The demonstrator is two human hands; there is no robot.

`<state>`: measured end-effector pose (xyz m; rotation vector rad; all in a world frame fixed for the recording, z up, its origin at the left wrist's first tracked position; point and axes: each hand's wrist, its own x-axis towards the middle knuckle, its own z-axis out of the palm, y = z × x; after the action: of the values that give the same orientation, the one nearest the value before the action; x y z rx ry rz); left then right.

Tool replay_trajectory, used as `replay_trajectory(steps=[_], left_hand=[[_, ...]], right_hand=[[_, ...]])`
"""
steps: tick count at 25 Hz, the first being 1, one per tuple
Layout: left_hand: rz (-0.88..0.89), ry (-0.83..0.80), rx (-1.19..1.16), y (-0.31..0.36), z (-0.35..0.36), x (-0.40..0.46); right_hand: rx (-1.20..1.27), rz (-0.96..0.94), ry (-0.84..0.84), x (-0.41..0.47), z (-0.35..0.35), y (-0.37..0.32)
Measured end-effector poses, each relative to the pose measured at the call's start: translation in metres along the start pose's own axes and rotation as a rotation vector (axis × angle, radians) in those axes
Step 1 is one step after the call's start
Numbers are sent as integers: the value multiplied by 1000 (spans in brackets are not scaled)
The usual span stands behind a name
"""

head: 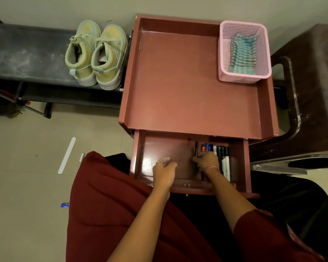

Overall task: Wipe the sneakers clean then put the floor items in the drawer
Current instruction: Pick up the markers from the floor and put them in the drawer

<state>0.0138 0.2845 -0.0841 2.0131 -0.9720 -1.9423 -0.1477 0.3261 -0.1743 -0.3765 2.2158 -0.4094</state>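
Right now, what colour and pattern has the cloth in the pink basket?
The cloth is blue-green with pale stripes, shown in the head view.

You see a dim, warm-toned picture with soft shadows and a glare patch on the drawer [147, 163] floor. Your left hand [164, 172] has blurred fingertips, and the wide lens bends straight edges near the borders.

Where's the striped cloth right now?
In the head view, the striped cloth lies inside the pink mesh basket, which sits at the back right corner of the red cabinet top, right of the sneakers.
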Motion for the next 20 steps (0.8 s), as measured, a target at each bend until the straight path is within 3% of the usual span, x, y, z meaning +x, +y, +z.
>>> replay_trajectory(steps=[4, 14, 20], left_hand=[[-28, -26, -15, 1, 2, 0], [-47, -34, -31, 2, 4, 1], [-47, -39, -31, 1, 3, -1]], right_hand=[[-258, 1, 45, 8, 9, 8], [-235, 119, 104, 12, 8, 15], [-158, 153, 42, 8, 5, 16]])
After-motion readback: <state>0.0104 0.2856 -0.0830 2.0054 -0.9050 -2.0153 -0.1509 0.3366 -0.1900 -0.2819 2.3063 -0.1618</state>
